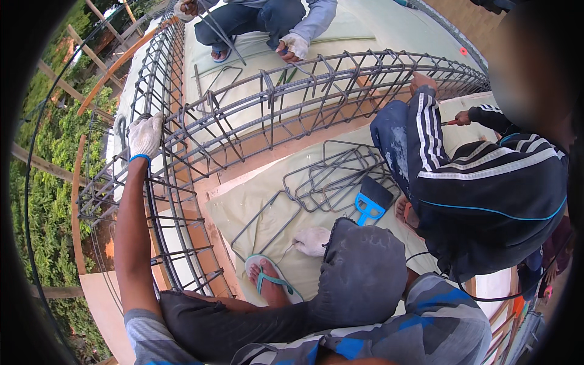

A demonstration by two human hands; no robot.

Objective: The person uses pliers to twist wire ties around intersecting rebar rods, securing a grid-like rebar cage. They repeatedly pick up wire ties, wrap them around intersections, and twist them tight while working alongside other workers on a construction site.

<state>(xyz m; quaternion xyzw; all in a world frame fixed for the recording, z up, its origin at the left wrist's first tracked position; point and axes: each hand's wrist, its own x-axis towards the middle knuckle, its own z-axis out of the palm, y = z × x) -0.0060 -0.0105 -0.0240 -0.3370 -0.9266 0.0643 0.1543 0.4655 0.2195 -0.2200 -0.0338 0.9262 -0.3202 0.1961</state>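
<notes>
My left hand (pixel 145 135), in a white knit glove with a blue cuff, is closed round a bar at the corner of the rebar cage (pixel 267 97), where two cage runs meet. My right hand (pixel 311 241), also gloved in white, is low beyond my bent knee, which partly hides it. A thin wire (pixel 283 254) sticks out from its closed fingers, near my foot in a green-strapped sandal. Several bent steel stirrups (pixel 328 176) lie in a loose pile on the pale sheet just past that hand.
Beside the stirrups lies a blue-handled tool (pixel 369 208) with a dark flat head. A person in a black striped jacket (pixel 486 182) crouches at right, one hand on the cage. Across it, another person (pixel 261 24) squats with a rod. Wooden poles and trees border the left edge.
</notes>
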